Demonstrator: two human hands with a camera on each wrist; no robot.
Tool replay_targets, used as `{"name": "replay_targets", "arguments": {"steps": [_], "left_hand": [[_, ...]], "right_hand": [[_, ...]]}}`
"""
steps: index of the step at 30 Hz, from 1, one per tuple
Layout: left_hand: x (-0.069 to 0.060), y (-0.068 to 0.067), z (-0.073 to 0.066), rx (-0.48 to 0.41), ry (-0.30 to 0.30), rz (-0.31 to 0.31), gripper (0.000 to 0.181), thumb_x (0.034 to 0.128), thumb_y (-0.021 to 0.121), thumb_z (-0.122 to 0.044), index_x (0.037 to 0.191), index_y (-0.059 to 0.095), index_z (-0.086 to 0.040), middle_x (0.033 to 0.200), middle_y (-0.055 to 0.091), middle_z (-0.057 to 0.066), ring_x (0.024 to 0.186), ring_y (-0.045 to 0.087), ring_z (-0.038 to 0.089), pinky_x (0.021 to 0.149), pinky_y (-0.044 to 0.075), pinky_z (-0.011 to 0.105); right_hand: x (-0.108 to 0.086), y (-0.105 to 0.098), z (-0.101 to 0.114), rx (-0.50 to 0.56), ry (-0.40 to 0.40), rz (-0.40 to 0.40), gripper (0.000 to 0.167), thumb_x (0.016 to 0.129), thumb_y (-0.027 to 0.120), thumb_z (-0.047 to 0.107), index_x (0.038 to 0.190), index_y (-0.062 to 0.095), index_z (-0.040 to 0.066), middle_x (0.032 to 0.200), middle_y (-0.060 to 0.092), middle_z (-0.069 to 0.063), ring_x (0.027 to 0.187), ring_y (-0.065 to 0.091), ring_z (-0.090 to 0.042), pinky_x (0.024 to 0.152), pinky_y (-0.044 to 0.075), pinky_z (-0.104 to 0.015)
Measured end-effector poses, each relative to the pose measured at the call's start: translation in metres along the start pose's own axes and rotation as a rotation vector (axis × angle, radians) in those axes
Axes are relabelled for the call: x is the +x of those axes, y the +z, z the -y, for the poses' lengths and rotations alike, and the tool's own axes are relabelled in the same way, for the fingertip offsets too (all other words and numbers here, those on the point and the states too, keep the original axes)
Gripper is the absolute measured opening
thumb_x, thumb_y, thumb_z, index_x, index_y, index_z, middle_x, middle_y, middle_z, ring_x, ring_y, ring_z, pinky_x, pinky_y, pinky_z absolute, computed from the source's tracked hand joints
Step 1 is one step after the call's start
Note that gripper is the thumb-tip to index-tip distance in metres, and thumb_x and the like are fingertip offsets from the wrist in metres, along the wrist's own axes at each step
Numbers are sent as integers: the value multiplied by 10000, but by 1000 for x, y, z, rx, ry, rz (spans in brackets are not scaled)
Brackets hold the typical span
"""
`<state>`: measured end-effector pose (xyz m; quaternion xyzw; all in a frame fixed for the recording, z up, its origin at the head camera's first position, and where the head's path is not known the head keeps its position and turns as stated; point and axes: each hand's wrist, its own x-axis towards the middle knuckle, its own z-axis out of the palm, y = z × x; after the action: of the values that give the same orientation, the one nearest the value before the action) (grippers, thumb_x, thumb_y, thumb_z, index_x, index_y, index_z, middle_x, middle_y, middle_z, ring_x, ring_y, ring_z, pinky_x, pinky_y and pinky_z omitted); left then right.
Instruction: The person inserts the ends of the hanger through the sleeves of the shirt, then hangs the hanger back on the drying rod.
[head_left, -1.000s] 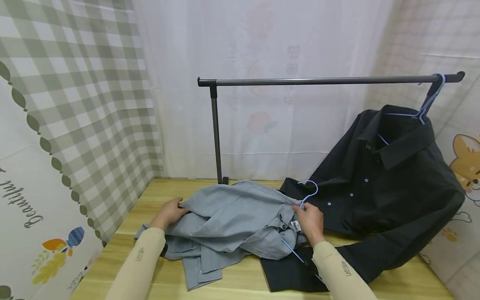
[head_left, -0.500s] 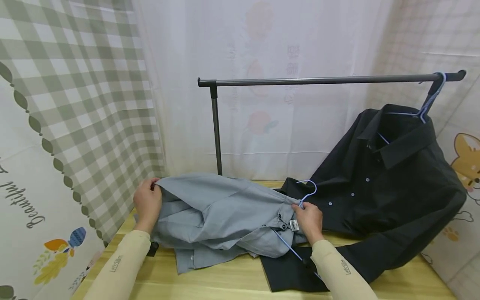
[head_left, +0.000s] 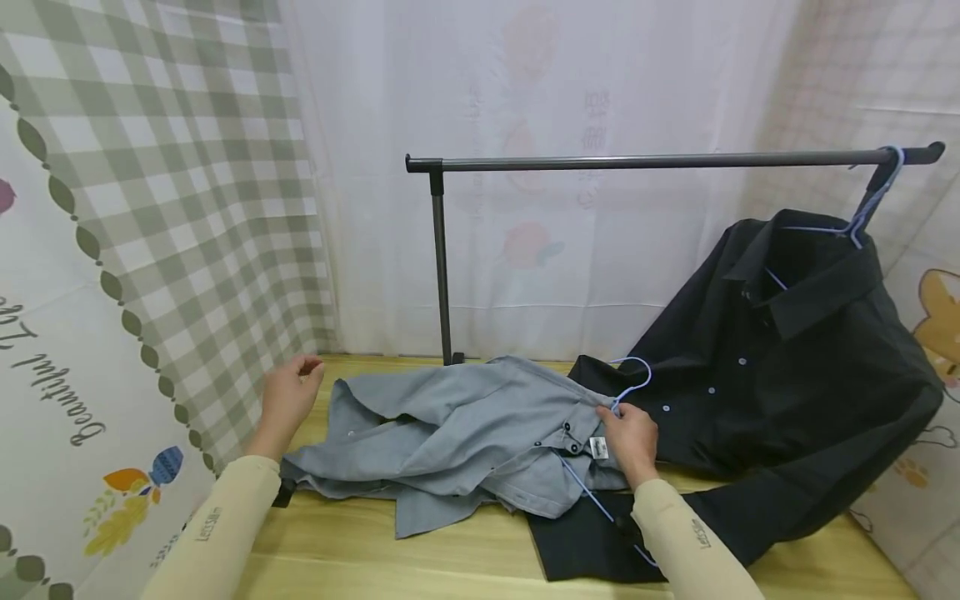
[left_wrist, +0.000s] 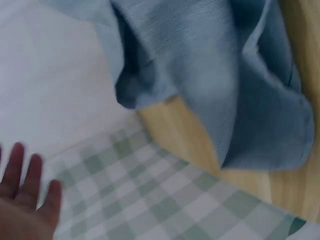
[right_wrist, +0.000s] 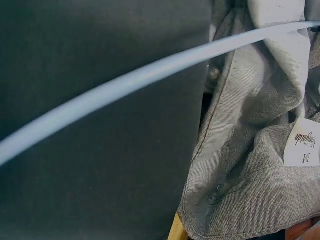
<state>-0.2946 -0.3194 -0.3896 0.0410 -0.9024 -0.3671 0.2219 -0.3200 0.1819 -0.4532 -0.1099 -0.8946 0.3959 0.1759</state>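
A grey shirt lies rumpled on the wooden table, its collar end to the right. My right hand pinches the shirt at its collar, beside the hook of a light blue hanger. One arm of that hanger sticks out of the neck opening, and the rest is hidden in the cloth. A white size label shows inside the collar in the right wrist view. My left hand is raised left of the shirt, apart from it. Its fingers look extended in the left wrist view, with nothing held.
On the right, a black shirt hangs by a blue hanger from the rack's metal bar. Its sleeve spreads over the table under the grey shirt's right end. A green checked curtain borders the left side.
My left hand lifted the grey shirt's left end, drew it left, then let it go. That cloth has dropped to the table. My right hand keeps its grip at the collar.
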Motion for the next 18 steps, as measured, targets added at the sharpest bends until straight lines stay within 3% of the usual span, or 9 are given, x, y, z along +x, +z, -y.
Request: {"name": "replay_targets", "arguments": {"steps": [5,8,12,18], "left_hand": [[-1,25,7,148,23,290,433,1030,554,-223,1361,520,55,1356,515,296,1223,493,472,963,426,573],[-2,39,6,196,42,396,473,1014,583,-207,1399,488,51,1393,484,292,1218,502,461,953,434,570],[-1,56,-8,173,90,408,458,1014,588,-205,1400,508,28,1397,499,263,1238,502,437,975,426,565],[6,84,-52,149,224,360,383,1015,592,-226,1340,593,-25,1350,577,190,1243,528,386,1010,418,533]], "right_hand": [[1,1,0,-9,-10,-7,367,939,670,267,664,527,71,623,462,-56,687,487,-301,594,323,-365],[1,3,-1,-9,-6,-3,377,943,667,270,661,515,72,611,441,-50,666,477,-292,583,318,-361],[2,4,0,13,-8,-2,385,949,663,283,668,502,75,598,401,-37,630,449,-263,560,307,-355],[3,4,2,49,-93,-63,348,929,695,264,685,534,76,591,411,-25,626,451,-259,549,310,-352]]}}
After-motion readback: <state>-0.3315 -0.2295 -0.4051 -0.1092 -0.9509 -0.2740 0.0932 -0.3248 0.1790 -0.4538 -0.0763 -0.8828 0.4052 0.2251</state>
